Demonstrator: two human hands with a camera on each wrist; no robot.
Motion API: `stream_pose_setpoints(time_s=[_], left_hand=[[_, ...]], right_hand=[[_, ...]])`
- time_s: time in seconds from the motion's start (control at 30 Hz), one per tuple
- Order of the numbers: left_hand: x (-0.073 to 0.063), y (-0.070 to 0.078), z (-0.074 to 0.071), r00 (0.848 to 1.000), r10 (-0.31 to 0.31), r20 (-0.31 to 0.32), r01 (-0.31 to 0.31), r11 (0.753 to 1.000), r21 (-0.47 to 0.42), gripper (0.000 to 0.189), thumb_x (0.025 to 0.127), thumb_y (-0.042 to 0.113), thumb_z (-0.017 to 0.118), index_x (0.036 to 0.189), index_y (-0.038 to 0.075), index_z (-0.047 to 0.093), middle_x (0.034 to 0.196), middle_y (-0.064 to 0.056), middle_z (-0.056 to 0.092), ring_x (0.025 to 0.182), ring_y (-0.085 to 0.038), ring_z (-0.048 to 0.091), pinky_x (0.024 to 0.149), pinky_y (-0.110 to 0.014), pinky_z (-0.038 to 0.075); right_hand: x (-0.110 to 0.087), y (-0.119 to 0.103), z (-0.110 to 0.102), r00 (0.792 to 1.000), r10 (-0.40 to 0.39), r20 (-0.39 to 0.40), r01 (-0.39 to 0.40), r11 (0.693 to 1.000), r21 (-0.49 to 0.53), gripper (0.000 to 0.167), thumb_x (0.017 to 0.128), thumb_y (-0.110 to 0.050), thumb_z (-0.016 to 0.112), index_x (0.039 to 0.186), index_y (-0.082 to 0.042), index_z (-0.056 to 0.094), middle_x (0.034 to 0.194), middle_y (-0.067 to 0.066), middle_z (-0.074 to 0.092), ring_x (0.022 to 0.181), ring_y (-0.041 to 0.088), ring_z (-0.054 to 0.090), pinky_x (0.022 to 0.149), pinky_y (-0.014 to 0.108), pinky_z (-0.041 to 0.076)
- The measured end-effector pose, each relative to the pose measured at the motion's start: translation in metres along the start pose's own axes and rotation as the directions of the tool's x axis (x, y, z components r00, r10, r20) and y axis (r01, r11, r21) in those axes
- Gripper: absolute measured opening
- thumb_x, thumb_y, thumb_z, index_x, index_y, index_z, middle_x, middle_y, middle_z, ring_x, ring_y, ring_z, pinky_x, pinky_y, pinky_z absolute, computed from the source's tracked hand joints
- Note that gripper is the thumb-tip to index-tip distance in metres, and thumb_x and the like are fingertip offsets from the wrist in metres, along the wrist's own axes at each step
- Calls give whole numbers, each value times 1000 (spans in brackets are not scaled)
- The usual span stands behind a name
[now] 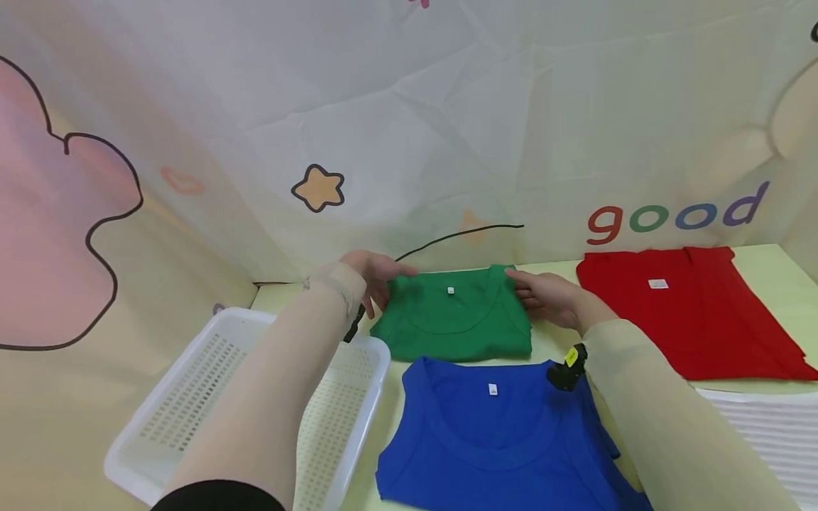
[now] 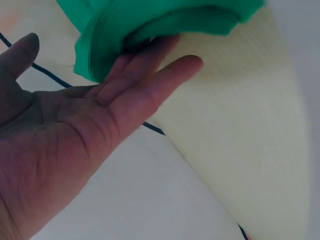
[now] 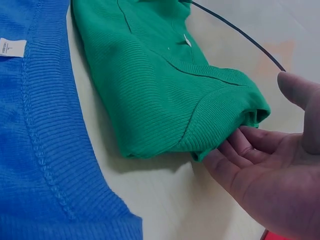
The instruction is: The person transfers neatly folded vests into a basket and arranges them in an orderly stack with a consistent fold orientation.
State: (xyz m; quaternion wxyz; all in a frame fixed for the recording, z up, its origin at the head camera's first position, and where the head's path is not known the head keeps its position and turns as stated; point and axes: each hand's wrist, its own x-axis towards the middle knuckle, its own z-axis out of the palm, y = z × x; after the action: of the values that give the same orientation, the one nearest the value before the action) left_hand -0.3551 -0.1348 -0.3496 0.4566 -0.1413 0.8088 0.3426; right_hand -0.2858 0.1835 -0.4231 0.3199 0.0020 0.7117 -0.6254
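Backing a pale yellow table: printed white sheet, showing an outlined orange star and the multicoloured word "good". Lying at the table's far side, near the sheet: one green top, folded, white label up. Touching its left edge: left hand, palm showing in the left wrist view, fingers nearly straight, some tips hidden under the cloth, thumb apart, pinching nothing. Touching its right edge: right hand, fingers lightly bent, tips hidden beneath the fold, thumb well apart, likewise pinching nothing. Lying nearer, just beside the green top: one blue top, white label up. Lying at right: one red top. Standing at left, partly hidden by the left forearm: one white perforated basket.
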Motion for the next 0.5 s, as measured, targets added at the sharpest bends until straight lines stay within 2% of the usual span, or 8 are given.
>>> stream_pose_setpoints(time_s=[0.2,0.37,0.5], left_hand=[[-1,7,4,1000,-18,21,18,999,-46,88,110,48,55,172,8,7,170,-33,26,156,-47,34,119,-63,39],[3,7,4,999,-28,23,30,997,-65,83,113,36,55,171,2,6,172,-31,22,158,-44,31,124,-55,37],[4,8,6,1000,-2,16,3,998,-60,78,113,30,57,168,-4,15,168,-30,32,153,-42,42,122,-48,41]], right_hand=[[-1,-1,3,999,29,-18,-29,999,19,78,116,-41,39,169,5,4,175,29,13,160,48,19,128,54,27],[0,-2,7,999,37,-24,-37,999,10,83,115,-42,41,168,6,-2,175,31,9,161,50,15,129,55,25],[2,-1,10,999,34,-28,-34,999,6,84,115,-43,42,167,8,-2,175,31,9,161,50,15,130,56,24]])
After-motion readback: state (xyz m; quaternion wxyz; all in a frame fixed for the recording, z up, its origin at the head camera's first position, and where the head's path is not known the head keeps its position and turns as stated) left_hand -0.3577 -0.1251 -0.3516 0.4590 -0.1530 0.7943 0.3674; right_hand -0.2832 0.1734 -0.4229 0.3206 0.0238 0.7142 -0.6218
